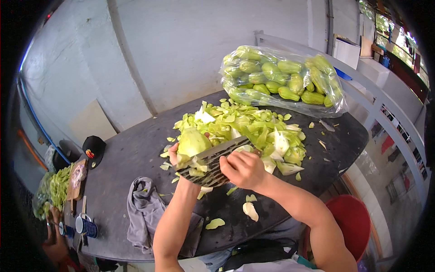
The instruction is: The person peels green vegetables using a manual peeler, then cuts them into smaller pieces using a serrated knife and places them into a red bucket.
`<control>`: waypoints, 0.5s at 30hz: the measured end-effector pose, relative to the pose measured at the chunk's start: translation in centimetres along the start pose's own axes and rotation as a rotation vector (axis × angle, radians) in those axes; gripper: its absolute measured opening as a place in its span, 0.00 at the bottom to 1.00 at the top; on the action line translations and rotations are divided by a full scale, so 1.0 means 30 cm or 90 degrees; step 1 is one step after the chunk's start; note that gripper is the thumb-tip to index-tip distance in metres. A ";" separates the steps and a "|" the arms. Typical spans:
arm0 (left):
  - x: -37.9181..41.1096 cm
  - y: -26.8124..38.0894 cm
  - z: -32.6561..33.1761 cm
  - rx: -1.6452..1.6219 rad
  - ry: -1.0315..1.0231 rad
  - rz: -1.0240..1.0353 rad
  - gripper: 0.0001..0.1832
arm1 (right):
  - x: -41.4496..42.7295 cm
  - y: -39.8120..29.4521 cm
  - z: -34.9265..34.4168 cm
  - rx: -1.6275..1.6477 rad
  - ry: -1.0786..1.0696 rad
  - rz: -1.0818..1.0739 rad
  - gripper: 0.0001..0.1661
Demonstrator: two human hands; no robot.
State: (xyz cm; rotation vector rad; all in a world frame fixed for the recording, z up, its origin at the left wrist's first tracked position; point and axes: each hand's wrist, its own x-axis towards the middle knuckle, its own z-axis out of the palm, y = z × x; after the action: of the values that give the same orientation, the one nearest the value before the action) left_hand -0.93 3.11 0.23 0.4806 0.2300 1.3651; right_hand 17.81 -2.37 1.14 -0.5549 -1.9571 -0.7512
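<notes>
My left hand (174,154) holds a pale green, peeled chayote-like fruit (193,142) above the dark table. Closed around the handle of a broad-bladed cleaver (217,159) is my right hand (244,169); the handle itself is mostly hidden by the fingers. The blade lies across the front of the fruit, and pale green pieces cling to its dark, streaked face. Behind both hands spreads a heap of green peelings and cut pieces (244,119). Loose slices, among them a pale one (250,211), lie nearer my body.
A clear plastic bag of whole green fruits (289,80) is at the back right. A grey cloth (146,210), a blue patterned mug (86,226), a black cap (94,149) and a wooden board (75,185) are at left. Another person's arm (56,226) shows beyond. A red stool (350,224) stands at right.
</notes>
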 end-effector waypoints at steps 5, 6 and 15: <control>-0.018 -0.024 0.040 -0.042 -0.063 -0.011 0.31 | 0.010 -0.018 0.009 -0.004 0.009 0.011 0.12; -0.020 -0.025 0.056 -0.042 -0.024 -0.007 0.31 | 0.017 -0.021 0.003 -0.005 0.008 0.012 0.11; -0.034 -0.051 0.117 0.039 0.045 0.038 0.31 | -0.041 0.074 0.031 -0.086 -0.072 0.165 0.07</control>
State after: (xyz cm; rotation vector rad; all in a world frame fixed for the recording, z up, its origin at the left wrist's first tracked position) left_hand 1.73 1.23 2.49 0.4943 0.3191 1.4378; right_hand 19.25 -0.23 0.33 -0.9304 -1.8985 -0.7028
